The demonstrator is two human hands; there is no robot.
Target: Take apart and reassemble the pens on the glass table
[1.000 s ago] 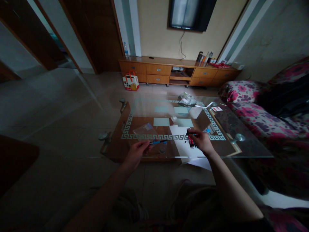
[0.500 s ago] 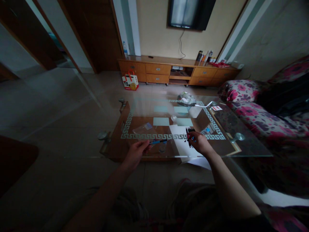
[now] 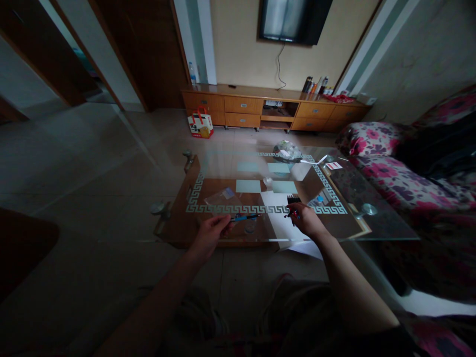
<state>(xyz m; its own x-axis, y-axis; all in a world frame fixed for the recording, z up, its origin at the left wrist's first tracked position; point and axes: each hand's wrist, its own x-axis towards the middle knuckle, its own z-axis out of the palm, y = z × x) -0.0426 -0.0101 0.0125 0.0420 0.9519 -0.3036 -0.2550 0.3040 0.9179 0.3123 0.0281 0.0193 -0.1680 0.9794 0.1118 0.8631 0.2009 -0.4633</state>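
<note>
My left hand (image 3: 208, 234) pinches one end of a blue pen (image 3: 245, 217), which lies level over the near edge of the glass coffee table (image 3: 386, 225) and points right. My right hand (image 3: 307, 219) is closed round a bunch of pens (image 3: 293, 202) with dark tips, red and blue showing at the fingers, held upright over a white sheet of paper (image 3: 277, 218). The two hands are a short way apart.
A clear plastic bag (image 3: 222, 199) lies on the table left of the sheet, a crumpled wrapper heap (image 3: 287, 150) and a small red-and-white card (image 3: 333, 166) at the far side. A floral sofa (image 3: 405, 173) stands to the right, a wooden TV cabinet (image 3: 275, 109) beyond.
My right hand has turned the bunch of pens from lying low across the paper to standing upright with the tips up. My left hand and the blue pen have hardly moved.
</note>
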